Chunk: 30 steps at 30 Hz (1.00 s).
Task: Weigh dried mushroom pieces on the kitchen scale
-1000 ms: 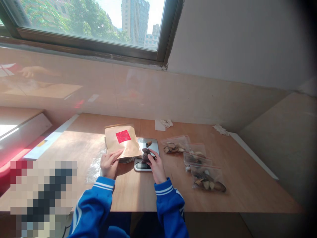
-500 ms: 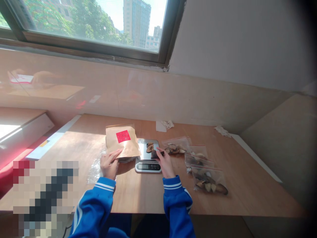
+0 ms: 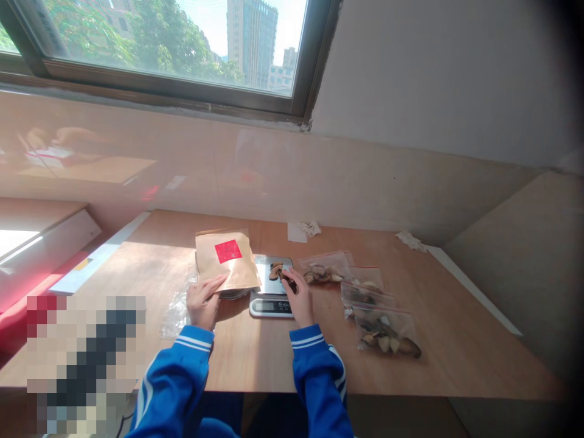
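"Hands?"

"My right hand [image 3: 300, 298] pinches a dark piece [image 3: 290, 286] over the scale [image 3: 265, 288]. My left hand [image 3: 204, 303] lies on the bag [image 3: 228, 272]; I can't tell whether it grips."

A dark-framed window [image 3: 182, 89] shows leafy trees [image 3: 155, 36] and a tower block [image 3: 252, 42]; below it, a glossy wall [image 3: 319, 176] carries reflections; along the far edge of the tabletop [image 3: 456, 340], a flat white slip [image 3: 295, 232] touches some crumpled paper [image 3: 311, 229]; another crumpled piece [image 3: 411, 241] lies farther right.
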### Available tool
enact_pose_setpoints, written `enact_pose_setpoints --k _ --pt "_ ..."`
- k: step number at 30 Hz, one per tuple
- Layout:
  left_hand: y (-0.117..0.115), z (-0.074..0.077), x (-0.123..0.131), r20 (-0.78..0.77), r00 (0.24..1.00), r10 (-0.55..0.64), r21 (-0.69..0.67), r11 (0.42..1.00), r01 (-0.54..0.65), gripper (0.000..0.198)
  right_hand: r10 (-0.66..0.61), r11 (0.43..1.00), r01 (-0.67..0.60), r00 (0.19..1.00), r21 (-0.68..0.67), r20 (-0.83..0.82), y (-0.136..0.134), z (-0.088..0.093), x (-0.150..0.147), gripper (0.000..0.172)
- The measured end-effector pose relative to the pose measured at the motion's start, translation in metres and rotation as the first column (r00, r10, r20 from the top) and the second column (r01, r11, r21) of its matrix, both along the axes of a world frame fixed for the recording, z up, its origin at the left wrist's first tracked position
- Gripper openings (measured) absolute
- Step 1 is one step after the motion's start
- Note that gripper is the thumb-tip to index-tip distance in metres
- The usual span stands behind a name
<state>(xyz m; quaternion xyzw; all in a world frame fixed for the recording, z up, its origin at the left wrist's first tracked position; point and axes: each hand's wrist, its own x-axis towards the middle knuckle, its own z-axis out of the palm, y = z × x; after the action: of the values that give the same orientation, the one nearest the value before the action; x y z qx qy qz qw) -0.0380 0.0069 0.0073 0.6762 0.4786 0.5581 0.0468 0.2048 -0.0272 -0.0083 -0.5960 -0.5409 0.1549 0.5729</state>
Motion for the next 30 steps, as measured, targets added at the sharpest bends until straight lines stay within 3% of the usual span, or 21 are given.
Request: enact_pose_setpoints --k 12,18,25,30 --pt "0.004 -0.006 -0.005 -0.054 0.998 -0.037 0.032 0.999 0.039 0.029 -0.119 0.991 0.116 0.991 0.062 0.053 -0.002 0.002 0.009 0.041" --pt "0.005 -0.008 -0.006 -0.057 0.998 -0.030 0.040 0.999 0.032 0.027 -0.228 0.972 0.229 0.973 0.047 -0.019 -0.007 0.003 0.010 0.041" --pt "0.005 -0.006 -0.004 -0.038 0.999 -0.032 0.028 0.999 0.033 0.026 -0.294 0.956 0.293 0.944 -0.032 -0.149 0.011 -0.003 0.015 0.048" --pt "0.002 -0.001 -0.002 -0.025 0.999 -0.044 0.019 0.999 0.044 0.027 -0.394 0.918 0.394 0.919 -0.036 0.006 0.023 -0.008 0.021 0.043"
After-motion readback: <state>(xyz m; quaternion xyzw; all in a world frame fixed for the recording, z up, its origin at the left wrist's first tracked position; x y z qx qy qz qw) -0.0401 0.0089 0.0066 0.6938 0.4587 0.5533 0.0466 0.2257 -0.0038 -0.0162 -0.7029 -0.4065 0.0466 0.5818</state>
